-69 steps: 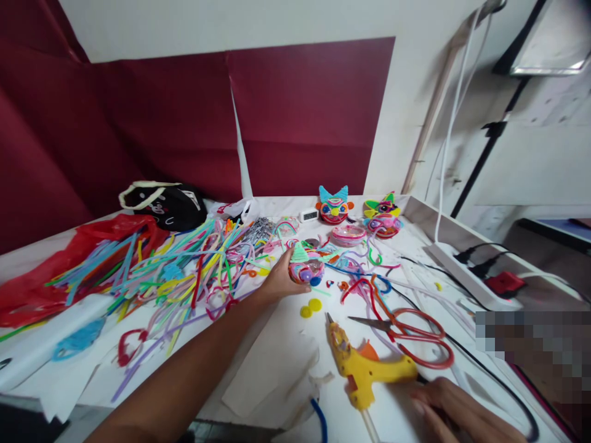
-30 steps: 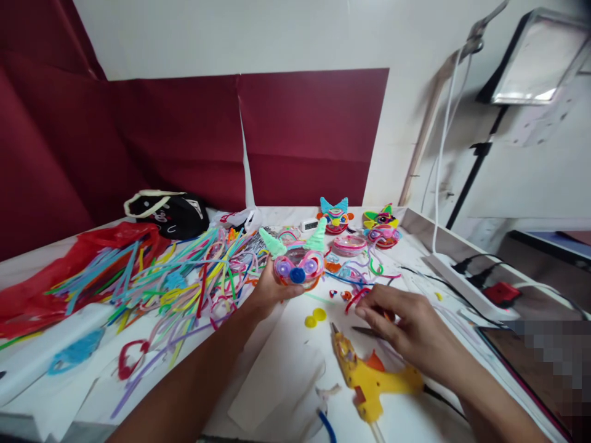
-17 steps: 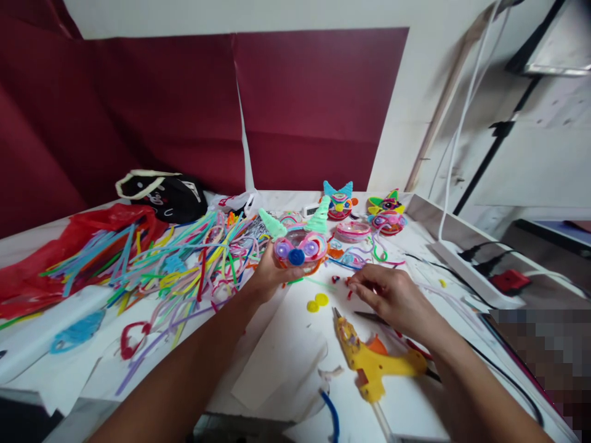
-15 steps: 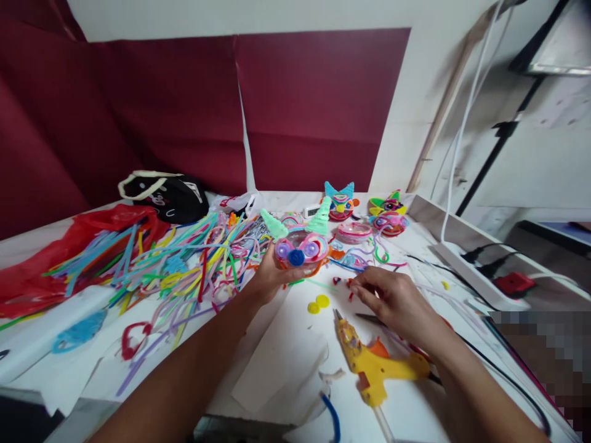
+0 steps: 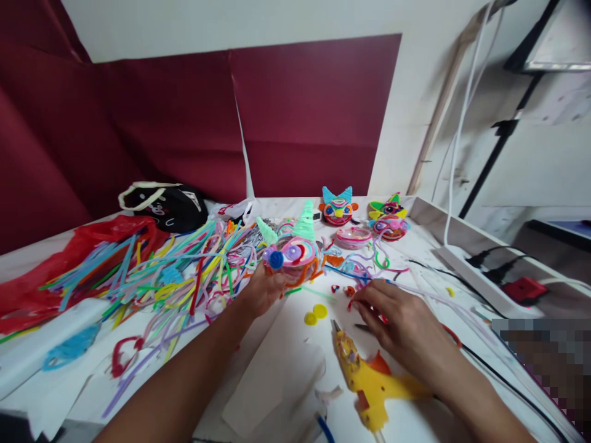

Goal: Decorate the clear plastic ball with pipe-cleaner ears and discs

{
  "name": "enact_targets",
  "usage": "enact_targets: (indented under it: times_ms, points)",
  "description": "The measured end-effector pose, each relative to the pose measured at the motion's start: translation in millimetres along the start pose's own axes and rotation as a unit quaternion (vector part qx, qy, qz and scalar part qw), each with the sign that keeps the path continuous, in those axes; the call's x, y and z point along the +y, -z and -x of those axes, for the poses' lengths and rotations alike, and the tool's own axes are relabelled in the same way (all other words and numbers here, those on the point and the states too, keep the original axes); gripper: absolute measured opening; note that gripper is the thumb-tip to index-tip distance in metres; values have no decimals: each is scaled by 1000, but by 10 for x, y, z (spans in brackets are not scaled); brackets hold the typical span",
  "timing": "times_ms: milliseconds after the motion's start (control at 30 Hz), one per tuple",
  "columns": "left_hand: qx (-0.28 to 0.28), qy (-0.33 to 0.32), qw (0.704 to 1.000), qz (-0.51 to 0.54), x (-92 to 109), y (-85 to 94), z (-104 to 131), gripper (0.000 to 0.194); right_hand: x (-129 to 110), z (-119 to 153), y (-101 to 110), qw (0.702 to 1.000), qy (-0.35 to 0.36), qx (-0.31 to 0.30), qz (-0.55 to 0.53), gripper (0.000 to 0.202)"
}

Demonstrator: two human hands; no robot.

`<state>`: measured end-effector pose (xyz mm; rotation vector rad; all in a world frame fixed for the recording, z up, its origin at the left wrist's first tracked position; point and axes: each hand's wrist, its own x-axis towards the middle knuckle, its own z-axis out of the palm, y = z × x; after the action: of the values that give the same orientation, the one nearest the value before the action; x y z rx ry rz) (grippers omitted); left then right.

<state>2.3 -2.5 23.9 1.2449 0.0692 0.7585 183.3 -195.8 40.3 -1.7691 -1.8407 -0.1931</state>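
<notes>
My left hand [image 5: 262, 289] is closed around a pipe-cleaner animal head [image 5: 300, 253] with mint-green ears, purple eyes and a dark blue nose. The face is angled to the left. Over the white tabletop, my right hand [image 5: 392, 311] has its fingers pinched together beside small red pieces [image 5: 349, 291]; what they hold, if anything, is hidden. Just below that hand lies a yellow glue gun [image 5: 372, 381], its nozzle pointing away from me. Two yellow discs [image 5: 316, 314] rest between the hands. Part of a dark pointed tool [image 5: 362, 327] shows under my right hand.
Loose pipe cleaners [image 5: 184, 264] cover the left side, with a red plastic bag [image 5: 92, 246] and a black bag [image 5: 166, 206] behind. Finished heads [image 5: 338, 208] and a pink ring-shaped piece [image 5: 353, 237] stand at the back. A power strip [image 5: 480, 280] and cables line the right.
My left hand has turned the animal head so its face points further left, and shifted slightly left. My right hand stays by the red pieces, its fingers drawn closer together.
</notes>
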Motion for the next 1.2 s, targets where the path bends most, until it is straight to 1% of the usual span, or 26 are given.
enact_targets:
  times_ms: [167,333,533,633,700,767,833,867,933,1000,1100,1200]
  points:
    - [-19,24,999,23,-22,35,7,41,-9,8,-1,1000,15,11,25,26]
    - [-2,39,998,49,-57,118,25,43,-22,6,-5,999,7,-5,45,27]
    - [-7,34,997,72,-58,127,10,47,-13,-21,-8,999,-8,-32,17,27]
    - [3,42,996,76,-53,123,7,55,25,-50,-11,999,-16,-48,-20,25]
    - [13,49,996,75,-53,129,5,57,54,-64,20,997,-20,-58,-39,25]
    - [23,54,996,74,-53,136,0,57,71,-55,93,997,-27,-66,-41,24]
    - [31,55,995,72,-50,138,-12,58,68,-11,202,996,-33,-82,-32,23]
    - [32,57,995,70,-48,136,-19,58,59,26,261,994,-33,-100,-27,22]
    - [31,59,996,67,-43,128,-36,60,28,127,365,988,-25,-152,-19,24]
    - [32,51,996,71,-40,114,-50,62,-17,254,427,980,-10,-200,-7,32]
    - [26,42,995,82,-42,96,-53,62,-90,445,416,970,-2,-243,19,45]
    - [27,51,994,89,-48,98,-42,63,-130,585,313,966,1,-251,64,49]
